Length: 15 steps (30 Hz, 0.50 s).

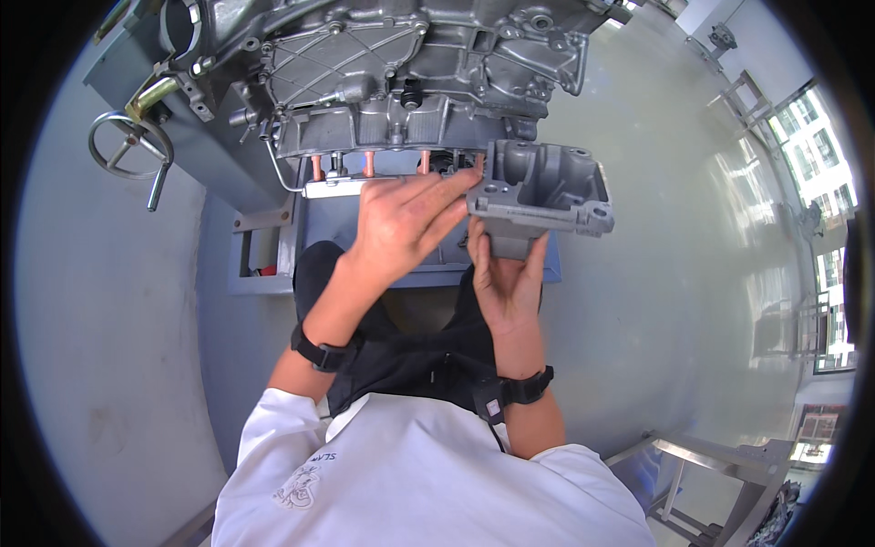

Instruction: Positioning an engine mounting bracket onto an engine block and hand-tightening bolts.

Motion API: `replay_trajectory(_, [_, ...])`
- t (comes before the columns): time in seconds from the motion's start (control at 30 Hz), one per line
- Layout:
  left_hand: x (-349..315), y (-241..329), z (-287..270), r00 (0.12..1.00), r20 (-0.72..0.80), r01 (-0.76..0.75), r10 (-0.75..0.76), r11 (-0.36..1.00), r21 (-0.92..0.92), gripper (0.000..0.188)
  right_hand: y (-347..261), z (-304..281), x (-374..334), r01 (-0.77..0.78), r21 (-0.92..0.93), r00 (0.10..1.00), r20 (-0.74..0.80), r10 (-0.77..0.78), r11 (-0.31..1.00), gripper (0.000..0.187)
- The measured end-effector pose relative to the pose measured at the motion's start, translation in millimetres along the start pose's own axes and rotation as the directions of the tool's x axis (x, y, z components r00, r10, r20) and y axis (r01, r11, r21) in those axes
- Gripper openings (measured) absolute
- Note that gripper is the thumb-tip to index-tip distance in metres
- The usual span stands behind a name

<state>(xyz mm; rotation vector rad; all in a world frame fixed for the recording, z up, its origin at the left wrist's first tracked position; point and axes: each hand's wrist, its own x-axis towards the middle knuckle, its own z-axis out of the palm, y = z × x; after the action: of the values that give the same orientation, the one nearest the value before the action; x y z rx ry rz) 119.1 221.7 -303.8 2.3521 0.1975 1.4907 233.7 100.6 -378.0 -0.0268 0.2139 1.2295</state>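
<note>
My right hand [508, 287] grips a grey cast-metal housing [592, 205] from below, thumb and fingers on either side of its lower block. The housing is tilted so its hollow, ribbed inside shows, and it sits at the right end of the engine's lower edge. My left hand [401, 219] reaches across with fingers stretched out, their tips against or just beside the housing's left edge; exact contact is hard to make out. Behind that hand runs a silvery rail [342, 187] with several pink cylindrical pieces [369, 164] between it and the engine [365, 55].
The engine hangs on a grey-blue stand [214, 155] with a handwheel [130, 146] at left. Below it lies a blue-framed tray [428, 276], close to my knees. A metal-framed table [720, 453] stands at lower right. A pale wall borders the left side.
</note>
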Motion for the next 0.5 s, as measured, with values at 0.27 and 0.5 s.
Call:
replay_trajectory(0.27, [48.3, 10.9, -11.0, 0.933, 0.261, -0.298, 0.249, 0.939, 0.170, 0.019, 27.1, 10.0, -18.2, -0.173, -0.193, 0.978, 0.079, 0.191, 0.966, 0.058])
replay_trajectory(0.5, [93.0, 1.0, -0.2, 0.756, 0.653, -0.289, 0.041, 0.916, 0.277, 0.016, 42.0, 9.5, -21.9, 0.137, -0.534, 0.990, 0.037, -0.139, 0.834, 0.029])
